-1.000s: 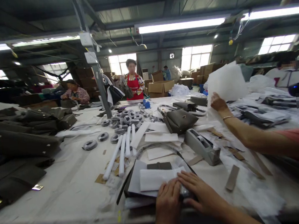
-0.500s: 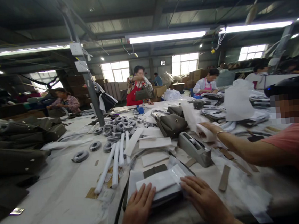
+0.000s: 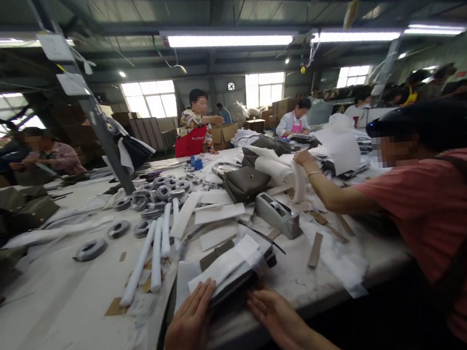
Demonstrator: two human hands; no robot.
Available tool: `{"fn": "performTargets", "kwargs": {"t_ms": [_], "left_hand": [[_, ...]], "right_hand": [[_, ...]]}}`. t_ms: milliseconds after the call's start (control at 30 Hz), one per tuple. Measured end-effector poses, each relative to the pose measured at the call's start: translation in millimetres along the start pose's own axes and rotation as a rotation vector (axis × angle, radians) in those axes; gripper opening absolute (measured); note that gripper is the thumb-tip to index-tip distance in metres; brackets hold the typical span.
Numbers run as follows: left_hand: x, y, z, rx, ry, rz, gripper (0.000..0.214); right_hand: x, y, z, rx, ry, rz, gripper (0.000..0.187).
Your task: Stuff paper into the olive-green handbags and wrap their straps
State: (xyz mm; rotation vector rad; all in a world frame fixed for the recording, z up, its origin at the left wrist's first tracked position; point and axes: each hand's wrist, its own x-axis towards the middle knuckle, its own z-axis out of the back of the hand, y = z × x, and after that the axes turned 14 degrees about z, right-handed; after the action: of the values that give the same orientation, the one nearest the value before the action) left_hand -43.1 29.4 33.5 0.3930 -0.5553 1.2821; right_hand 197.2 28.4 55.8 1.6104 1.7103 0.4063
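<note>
A dark grey handbag [image 3: 237, 281] lies near the front edge of the table, tilted, with white padding sheet [image 3: 220, 264] and clear plastic over its top. A dark strap runs out behind it and along its left side. My left hand [image 3: 191, 323] rests against the bag's near left corner, fingers stretched out side by side; its thumb is hidden. Beside the lower right edge of the bag is my right hand [image 3: 276, 315], palm turned inward and fingers extended, slightly blurred. Whether its fingertips touch the bag I cannot tell.
A grey tape dispenser [image 3: 277, 216] stands behind the bag, near another dark handbag [image 3: 247, 183]. White rolled tubes [image 3: 141, 263] and several wrapped grey coils [image 3: 90, 249] lie left. A co-worker in a pink shirt [image 3: 419, 202] reaches over white sheeting on the right.
My right hand has come off the bag's top right and dropped to its lower edge. The bag has tilted, its right side higher. The view has swung right; the co-worker has moved the white roll.
</note>
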Motion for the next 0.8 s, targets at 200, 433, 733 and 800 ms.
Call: {"fn": "performTargets", "kwargs": {"t_ms": [200,433,733,800], "left_hand": [[-3,2,7.7,-0.039,-0.041,0.079,0.060],[-12,1,-0.4,-0.029,-0.060,0.087,0.073],[-15,-1,-3.7,-0.075,-0.056,0.213,0.062],[-16,-3,-2.6,-0.081,-0.065,0.235,0.061]], "right_hand": [[1,-14,-38,-0.250,0.272,-0.044,0.043],[-11,-15,-67,-0.187,0.239,-0.039,0.051],[19,16,-2,-0.984,0.703,0.420,0.034],[25,50,34,-1.325,0.754,0.773,0.029]]}}
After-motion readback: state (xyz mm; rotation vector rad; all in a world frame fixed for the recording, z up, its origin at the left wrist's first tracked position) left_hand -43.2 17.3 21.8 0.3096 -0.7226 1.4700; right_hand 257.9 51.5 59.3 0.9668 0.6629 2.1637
